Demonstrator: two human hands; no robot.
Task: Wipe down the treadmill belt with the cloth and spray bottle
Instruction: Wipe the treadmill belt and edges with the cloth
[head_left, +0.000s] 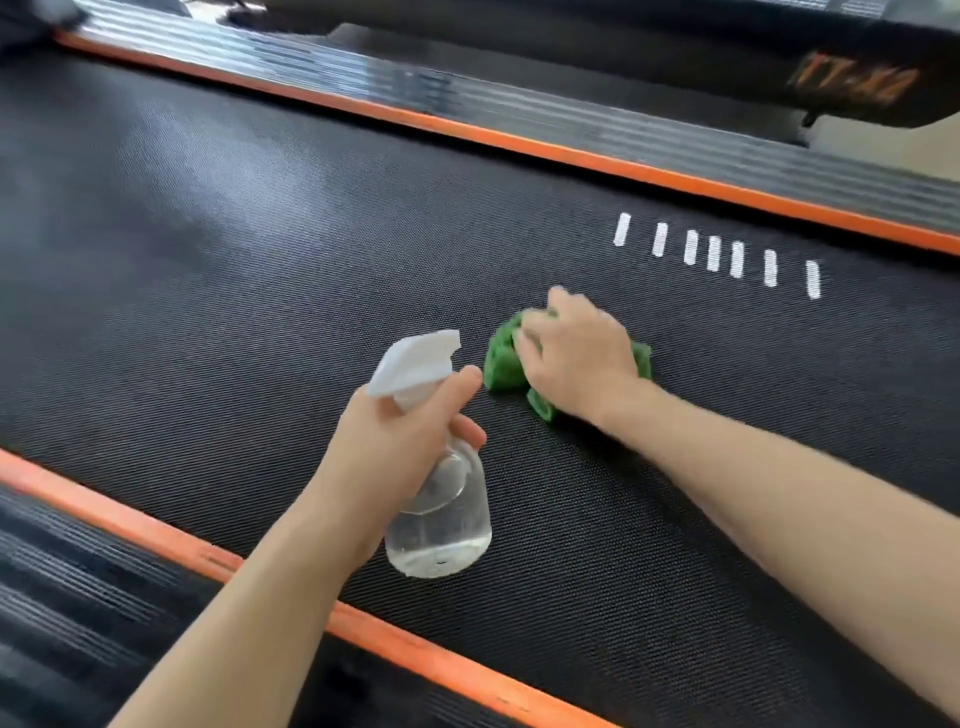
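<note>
The black textured treadmill belt (260, 291) fills the middle of the head view. My left hand (395, 441) grips the neck of a clear spray bottle (441, 525) with a white trigger head, held above the belt and pointing up-left. It holds a little clear liquid. My right hand (576, 358) presses a crumpled green cloth (501, 364) flat onto the belt, just right of the bottle. Much of the cloth is hidden under the hand.
Orange strips edge the belt, one on the near side (156, 530) and one on the far side (519, 143), each backed by a ribbed dark side rail. White dash marks (714, 254) are printed on the belt beyond the cloth. A dark cover with orange lettering (852, 83) sits top right.
</note>
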